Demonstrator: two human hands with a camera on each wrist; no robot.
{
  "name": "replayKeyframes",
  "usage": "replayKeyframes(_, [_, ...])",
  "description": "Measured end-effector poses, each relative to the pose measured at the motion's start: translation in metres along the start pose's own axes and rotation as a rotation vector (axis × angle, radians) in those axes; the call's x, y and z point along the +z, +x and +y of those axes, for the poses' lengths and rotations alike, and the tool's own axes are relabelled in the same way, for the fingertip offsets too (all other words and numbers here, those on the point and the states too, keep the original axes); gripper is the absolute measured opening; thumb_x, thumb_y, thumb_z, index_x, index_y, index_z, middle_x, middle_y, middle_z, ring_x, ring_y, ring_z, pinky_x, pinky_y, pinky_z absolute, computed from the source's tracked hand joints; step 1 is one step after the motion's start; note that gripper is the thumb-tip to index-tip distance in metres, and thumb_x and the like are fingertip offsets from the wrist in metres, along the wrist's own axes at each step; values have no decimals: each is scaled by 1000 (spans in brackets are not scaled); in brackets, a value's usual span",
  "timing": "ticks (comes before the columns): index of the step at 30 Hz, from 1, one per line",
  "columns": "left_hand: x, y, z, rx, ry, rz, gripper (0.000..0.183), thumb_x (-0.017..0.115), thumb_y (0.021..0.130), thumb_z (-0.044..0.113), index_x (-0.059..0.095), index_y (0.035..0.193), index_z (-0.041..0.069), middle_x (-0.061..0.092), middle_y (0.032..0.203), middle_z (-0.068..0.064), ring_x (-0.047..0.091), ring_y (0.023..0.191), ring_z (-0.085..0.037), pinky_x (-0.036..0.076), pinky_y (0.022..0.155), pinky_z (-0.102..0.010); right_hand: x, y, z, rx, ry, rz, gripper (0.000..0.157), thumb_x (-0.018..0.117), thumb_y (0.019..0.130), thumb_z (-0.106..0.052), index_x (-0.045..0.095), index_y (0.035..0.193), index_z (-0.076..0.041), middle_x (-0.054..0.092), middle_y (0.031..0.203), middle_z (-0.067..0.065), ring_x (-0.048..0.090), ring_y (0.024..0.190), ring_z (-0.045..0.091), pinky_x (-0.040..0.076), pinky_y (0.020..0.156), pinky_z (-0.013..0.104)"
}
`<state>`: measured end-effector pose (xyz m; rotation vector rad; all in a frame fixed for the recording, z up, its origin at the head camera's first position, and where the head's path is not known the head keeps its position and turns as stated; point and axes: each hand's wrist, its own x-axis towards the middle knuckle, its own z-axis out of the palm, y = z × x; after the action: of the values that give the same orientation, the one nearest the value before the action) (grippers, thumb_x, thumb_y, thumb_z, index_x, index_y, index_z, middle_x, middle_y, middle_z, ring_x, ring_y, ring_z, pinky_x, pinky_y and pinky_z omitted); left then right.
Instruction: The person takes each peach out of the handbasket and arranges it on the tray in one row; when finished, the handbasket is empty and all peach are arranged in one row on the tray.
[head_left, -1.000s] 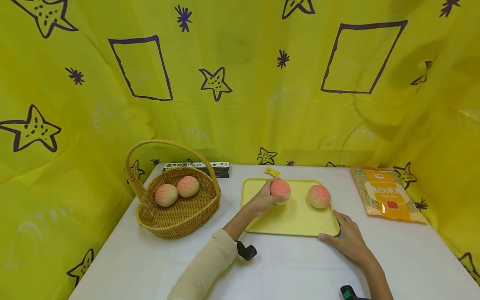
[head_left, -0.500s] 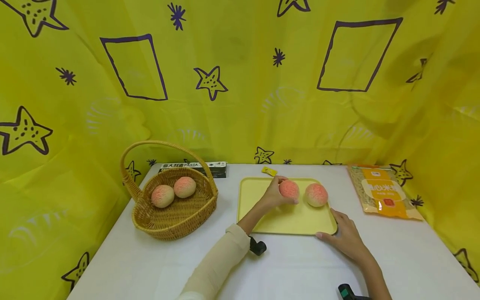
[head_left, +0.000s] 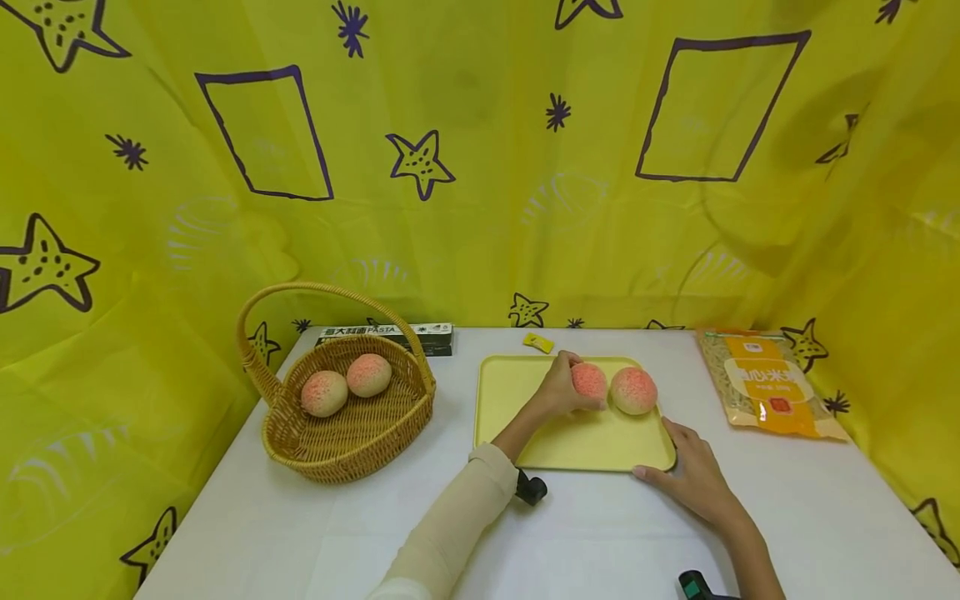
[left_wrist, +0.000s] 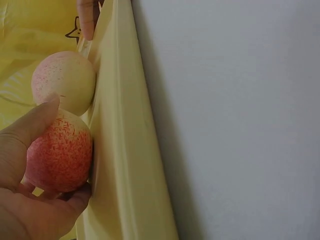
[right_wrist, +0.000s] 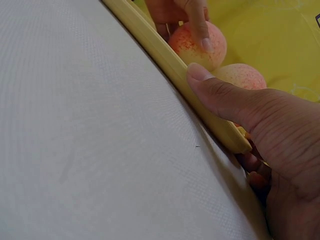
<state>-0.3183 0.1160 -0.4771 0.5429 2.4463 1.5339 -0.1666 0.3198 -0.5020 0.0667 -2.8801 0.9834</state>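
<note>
Pinched a pink-blushed peach in left hand beside a second peach, near right edge of yellow tray; gripped tray's near right corner with right hand, likely to steady it.

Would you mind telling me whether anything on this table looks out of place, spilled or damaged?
Nothing looks spilled or damaged. The one mildly odd thing is the small yellow packet lying loose and slanted behind the tray, unlike the peaches, which sit in the basket or at the tray.
</note>
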Motion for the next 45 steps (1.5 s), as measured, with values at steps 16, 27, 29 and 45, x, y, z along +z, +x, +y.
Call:
replayKeyframes(16, [-11,1,-2,52,67,-136,82,87,74,22,39,140,9,49,131,-12,56,115,-20,49,92,-25,-1,-2,-1,15,4,-10,102,75,82,-48,23,151,7,30,145,36,31,128,54,31,98,70])
replayKeyframes(27, [-7,4,-3,63,58,-102,77,86,74,17,44,137,10,53,129,-10,57,115,-17,50,92,-24,-1,0,0,3,-14,-9,102,75,81,-48,23,151,6,31,144,36,33,126,54,32,96,70])
replayKeyframes(29, [-8,3,-2,58,61,-102,77,87,74,18,44,138,11,53,130,-10,57,115,-17,50,92,-24,0,0,1,4,-9,-12,103,75,81,-48,23,151,6,31,144,37,32,126,54,31,97,70])
replayKeyframes(45, [-18,2,-3,62,75,-158,79,86,75,25,44,142,14,51,134,-11,54,116,-18,50,84,-21,-3,-1,-3,19,-1,-24,102,74,83,-49,21,152,5,30,145,35,32,126,53,32,96,70])
